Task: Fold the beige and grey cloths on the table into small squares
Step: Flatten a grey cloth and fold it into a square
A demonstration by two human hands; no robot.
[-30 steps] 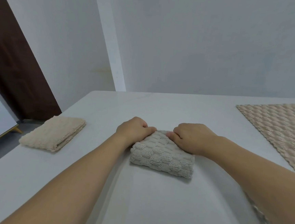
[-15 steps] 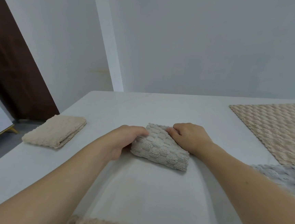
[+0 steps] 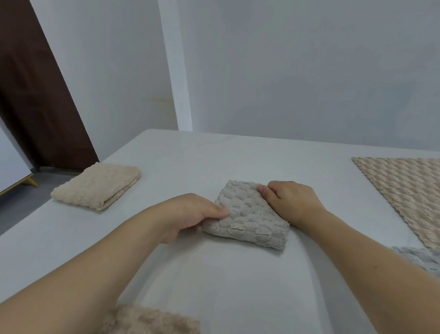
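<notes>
A grey bumpy cloth [image 3: 246,217], folded into a small thick square, lies at the middle of the white table [image 3: 204,277]. My left hand [image 3: 190,215] pinches its near left corner, thumb on top. My right hand [image 3: 290,202] holds its far right edge with curled fingers. A beige cloth [image 3: 97,185], folded into a small square, rests near the table's left edge. An unfolded beige cloth [image 3: 418,195] lies flat at the right. A crumpled grey cloth [image 3: 434,263] shows at the right, partly behind my right forearm.
Another beige fluffy cloth [image 3: 151,328] sits at the table's near edge under my left forearm. A white wall runs behind the table, and a dark brown door [image 3: 27,75] stands at the left. The floor drops away past the left table edge.
My left hand slid from the cloth's far edge to its near left corner. The grey square has turned a little under both hands. The view tipped down, showing the near beige cloth.
</notes>
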